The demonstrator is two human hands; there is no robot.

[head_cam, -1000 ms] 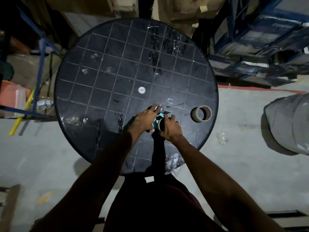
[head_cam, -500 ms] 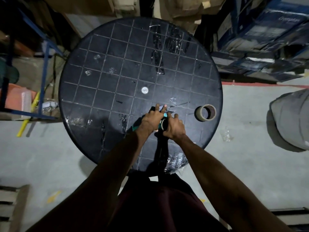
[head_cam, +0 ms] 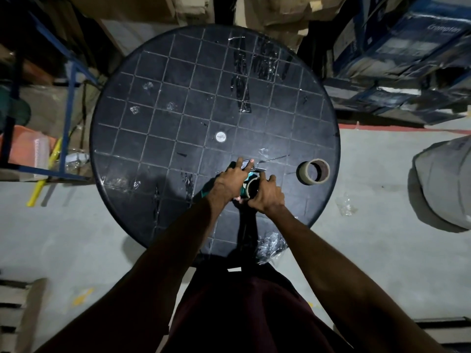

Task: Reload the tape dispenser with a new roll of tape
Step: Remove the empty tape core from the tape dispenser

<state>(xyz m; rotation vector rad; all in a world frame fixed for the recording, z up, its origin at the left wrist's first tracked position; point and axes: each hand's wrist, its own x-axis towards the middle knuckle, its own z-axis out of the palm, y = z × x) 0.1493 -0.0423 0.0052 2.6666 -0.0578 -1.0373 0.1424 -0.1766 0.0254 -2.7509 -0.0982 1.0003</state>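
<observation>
A teal and black tape dispenser (head_cam: 248, 177) lies on the round black table (head_cam: 163, 110) near its front right part. My left hand (head_cam: 232, 183) grips the dispenser from the left, with fingers stretched over its metal front end. My right hand (head_cam: 266, 194) holds a cardboard tape core (head_cam: 251, 191) seated in the dispenser. A second roll of tape (head_cam: 314, 171) stands on its edge near the table's right rim, apart from both hands. Most of the dispenser is hidden under my hands.
Scraps of clear tape stick to the tabletop, and crumpled clear film (head_cam: 271, 244) hangs at its front edge. A blue metal rack (head_cam: 68, 98) stands left, stacked blue boxes (head_cam: 397, 59) back right, a grey bundle (head_cam: 443, 184) on the floor at right.
Both hands stay on the dispenser. My left fingers have slid forward over its front end, and the core now shows between my hands.
</observation>
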